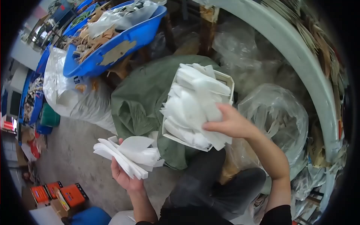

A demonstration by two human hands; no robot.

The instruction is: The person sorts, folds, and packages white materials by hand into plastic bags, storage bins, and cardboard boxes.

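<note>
My left hand (pixel 125 179) is closed around a stack of thin white curved pieces (pixel 127 155) that look like soft foam sheets. They fan out above the palm, at the lower left. A pale open box (pixel 230 80) sits in front of my knees, heaped with more of the same white pieces (pixel 191 101). Over its right side, my right hand (pixel 230 122) grips a white piece (pixel 211 107), the thumb lying across it. The fingertips of that hand are partly hidden.
Green cloth (pixel 135 90) lies under and around the box. Beside it are a white woven sack (pixel 77 99) and a clear plastic bag (pixel 277 108). A blue tub (pixel 138 41) of scraps stands upper left; a pale curved rail (pixel 296 48) arches along the right. Orange boxes (pixel 73 195) lie lower left.
</note>
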